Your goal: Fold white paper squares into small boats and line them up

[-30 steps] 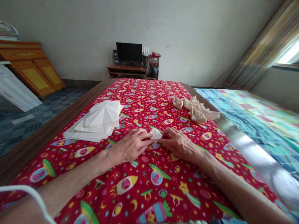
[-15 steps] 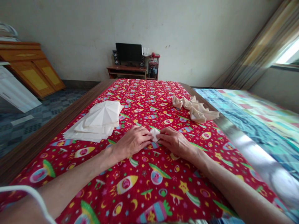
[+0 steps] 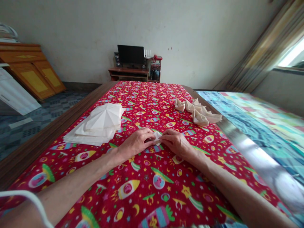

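Observation:
A small piece of folded white paper (image 3: 157, 136) lies on the red patterned cloth, between my two hands. My left hand (image 3: 138, 140) pinches its left side with thumb and fingers. From the other side, my right hand (image 3: 175, 142) has its fingertips closed on the right edge. The fingers of both hands cover part of the paper. To the left of my left hand rests a stack of creased white paper sheets (image 3: 104, 118). Several folded paper pieces (image 3: 200, 117) with pointed tips sit together beyond my right hand.
The red cloth (image 3: 152, 177) covers a dark wooden table (image 3: 35, 139). A white cable (image 3: 28, 193) crosses my left forearm at lower left. Beyond the table's far end stands a small desk with a monitor (image 3: 130, 54). A bed with a blue patterned sheet (image 3: 249, 123) adjoins the right side.
The thumb of my left hand has shifted slightly along the paper's lower edge, and its fingers have lifted a little. My right hand stays nearly in place. The view has tilted slightly.

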{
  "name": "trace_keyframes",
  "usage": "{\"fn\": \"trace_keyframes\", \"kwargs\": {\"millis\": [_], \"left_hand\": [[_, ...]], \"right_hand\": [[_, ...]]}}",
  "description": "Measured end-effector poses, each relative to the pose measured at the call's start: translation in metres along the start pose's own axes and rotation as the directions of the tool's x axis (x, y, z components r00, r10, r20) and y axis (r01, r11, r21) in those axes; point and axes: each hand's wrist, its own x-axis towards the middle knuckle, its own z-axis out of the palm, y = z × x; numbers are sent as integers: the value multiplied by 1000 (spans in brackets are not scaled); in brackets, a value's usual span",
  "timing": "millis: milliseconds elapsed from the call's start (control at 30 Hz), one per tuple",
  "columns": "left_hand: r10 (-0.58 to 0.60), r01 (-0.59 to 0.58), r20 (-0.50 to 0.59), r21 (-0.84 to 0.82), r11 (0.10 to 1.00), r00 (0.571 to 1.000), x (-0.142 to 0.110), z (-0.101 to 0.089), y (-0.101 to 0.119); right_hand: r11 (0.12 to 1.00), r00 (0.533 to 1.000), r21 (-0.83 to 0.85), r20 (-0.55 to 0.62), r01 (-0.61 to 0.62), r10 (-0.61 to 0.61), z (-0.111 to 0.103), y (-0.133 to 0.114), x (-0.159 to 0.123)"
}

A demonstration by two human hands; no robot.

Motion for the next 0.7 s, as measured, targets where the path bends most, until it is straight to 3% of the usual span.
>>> {"fn": "trace_keyframes", "kwargs": {"millis": [167, 300, 533, 700], "left_hand": [[-132, 131, -27, -16, 991, 991, 4, 1, 1], [-219, 222, -49, 79, 972, 975, 6, 6, 2], [-227, 224, -35, 367, 903, 973, 5, 12, 6], [-242, 230, -28, 426, 875, 970, 6, 11, 5]], "right_hand": [[992, 992, -4, 1, -129, 129, -2, -9, 5], [972, 976, -89, -33, -218, 216, 0, -13, 8], [939, 959, -199, -31, -282, 281, 3, -16, 9], [904, 951, -306, -9, -298, 310, 1, -20, 11]]}}
